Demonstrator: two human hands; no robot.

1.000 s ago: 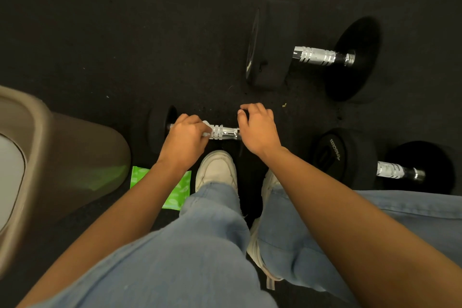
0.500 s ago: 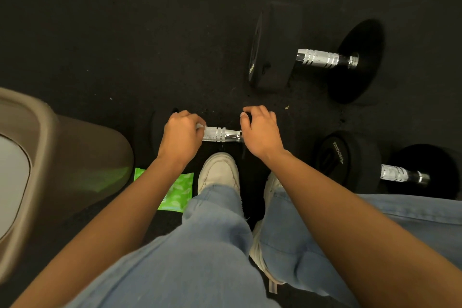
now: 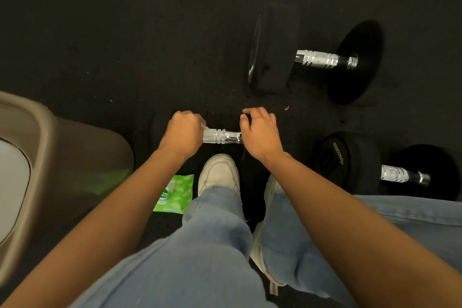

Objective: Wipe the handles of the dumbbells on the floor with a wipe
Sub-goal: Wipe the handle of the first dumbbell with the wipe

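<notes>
A small black dumbbell lies on the floor in front of my feet, its chrome handle (image 3: 221,136) showing between my hands. My left hand (image 3: 183,132) is curled round the handle's left end with a white wipe (image 3: 203,127) that barely peeks out by the fingers. My right hand (image 3: 260,131) rests curled over the dumbbell's right head, steadying it. A large dumbbell (image 3: 322,59) lies further away to the right. Another dumbbell (image 3: 397,174) lies at the right, beside my knee.
A tan waste bin (image 3: 57,157) stands at the left. A green wipes packet (image 3: 176,194) lies on the black floor (image 3: 125,32) beside my white left shoe (image 3: 220,174). My jeans-clad legs fill the lower part of the view.
My left hand has slid left along the handle with the wipe, baring more chrome. My right hand has stayed on the right head.
</notes>
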